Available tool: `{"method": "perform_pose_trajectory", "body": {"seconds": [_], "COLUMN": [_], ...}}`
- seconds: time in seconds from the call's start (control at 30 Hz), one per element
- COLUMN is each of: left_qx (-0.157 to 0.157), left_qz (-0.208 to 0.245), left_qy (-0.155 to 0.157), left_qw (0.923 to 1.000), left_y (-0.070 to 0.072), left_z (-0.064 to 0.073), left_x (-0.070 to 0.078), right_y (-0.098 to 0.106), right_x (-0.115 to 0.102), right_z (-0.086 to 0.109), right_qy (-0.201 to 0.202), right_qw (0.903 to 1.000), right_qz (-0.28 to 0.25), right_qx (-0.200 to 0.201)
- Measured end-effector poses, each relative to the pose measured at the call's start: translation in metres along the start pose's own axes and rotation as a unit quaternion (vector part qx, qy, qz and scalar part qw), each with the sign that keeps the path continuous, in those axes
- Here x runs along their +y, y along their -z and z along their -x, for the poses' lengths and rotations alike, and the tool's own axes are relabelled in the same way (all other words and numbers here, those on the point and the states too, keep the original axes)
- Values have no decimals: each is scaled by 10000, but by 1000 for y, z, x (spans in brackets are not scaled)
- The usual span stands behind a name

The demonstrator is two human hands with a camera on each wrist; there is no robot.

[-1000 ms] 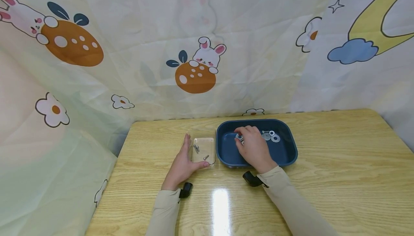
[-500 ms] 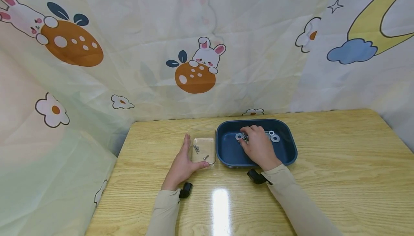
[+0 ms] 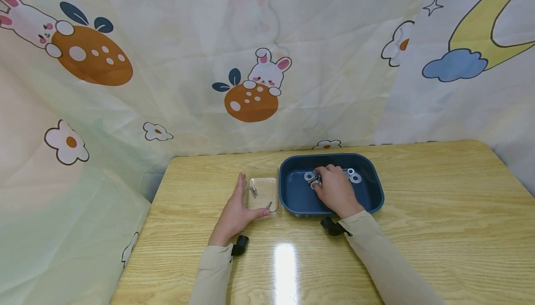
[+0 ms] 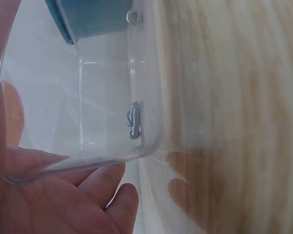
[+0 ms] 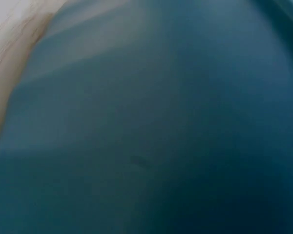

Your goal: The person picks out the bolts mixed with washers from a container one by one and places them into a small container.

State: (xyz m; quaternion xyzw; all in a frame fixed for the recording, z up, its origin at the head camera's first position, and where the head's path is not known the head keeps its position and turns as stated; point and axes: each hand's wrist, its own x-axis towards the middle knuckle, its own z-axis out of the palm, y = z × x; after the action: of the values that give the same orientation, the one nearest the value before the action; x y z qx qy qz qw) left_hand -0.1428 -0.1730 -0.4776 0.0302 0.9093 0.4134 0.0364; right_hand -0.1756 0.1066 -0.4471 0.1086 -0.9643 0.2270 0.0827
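Note:
In the head view, my left hand (image 3: 231, 214) lies against a clear plastic box (image 3: 263, 182), its straight fingers along the left side and its thumb at the near edge. A pair of small metal screws (image 3: 253, 192) and a single screw (image 3: 269, 205) lie inside it. My right hand (image 3: 337, 191) reaches into a dark blue tray (image 3: 294, 205), fingers bent down among loose washers (image 3: 309, 176) and screws. The hand covers part of this hardware, so whether its fingertips pinch a piece cannot be told. In the right wrist view, only the blurred tray wall (image 5: 112, 107) shows.
The box and tray stand side by side on a wooden table (image 3: 439, 212), close to a printed fabric backdrop (image 3: 334, 87). More washers (image 3: 355, 178) lie in the tray right of the hand. Small black cameras (image 3: 240, 245) sit at both wrists.
My right hand has shifted right within the tray, uncovering washers and screws left of its fingers. The single screw in the clear box has turned slightly. My left hand keeps its place.

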Motion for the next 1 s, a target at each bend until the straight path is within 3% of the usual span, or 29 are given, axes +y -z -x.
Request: {"method": "perform_pose_trajectory", "body": {"seconds": [0.6,1.0], "left_qx": [-17,29], "left_qz": [-3,48], "left_qy": [20,-67], "left_qw": [10000,10000], "left_y": [1,0], "left_z": [1,2], "left_x": [2,2], "right_y": [-12,-11], "right_x": [5,4], "right_z": [-4,-4], "right_qy": [-240,-247], "right_qw": [9975,9976], "right_qz": [406,336], "right_qx": [-518,-544]}}
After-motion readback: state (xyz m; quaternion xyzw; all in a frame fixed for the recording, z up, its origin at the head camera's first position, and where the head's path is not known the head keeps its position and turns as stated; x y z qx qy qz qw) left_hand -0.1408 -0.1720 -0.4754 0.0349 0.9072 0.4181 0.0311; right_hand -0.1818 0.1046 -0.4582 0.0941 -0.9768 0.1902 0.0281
